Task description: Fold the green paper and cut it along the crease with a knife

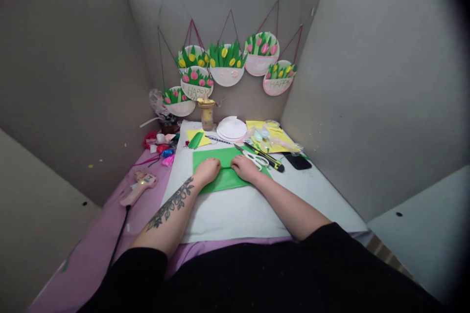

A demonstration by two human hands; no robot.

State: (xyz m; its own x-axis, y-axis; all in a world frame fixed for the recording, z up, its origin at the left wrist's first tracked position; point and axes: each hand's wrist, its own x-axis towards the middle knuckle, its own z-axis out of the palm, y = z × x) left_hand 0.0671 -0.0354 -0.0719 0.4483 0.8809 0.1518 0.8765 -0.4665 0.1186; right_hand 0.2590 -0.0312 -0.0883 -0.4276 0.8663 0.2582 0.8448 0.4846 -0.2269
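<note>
Forearms point(293, 204) stretched forward, left hand point(207, 170) and right hand point(244, 167) knuckles-up, near each other, fingers point(216, 163) curled tight, pinching a fold in the green sheet point(223, 183).

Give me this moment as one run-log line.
left hand: gripping green paper | right hand: gripping same paper | scissors: beside right hand | glue gun: on purple cover

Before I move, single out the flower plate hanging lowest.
The leftmost plate, with pink flowers; the other five flower plates all hang higher.
</note>
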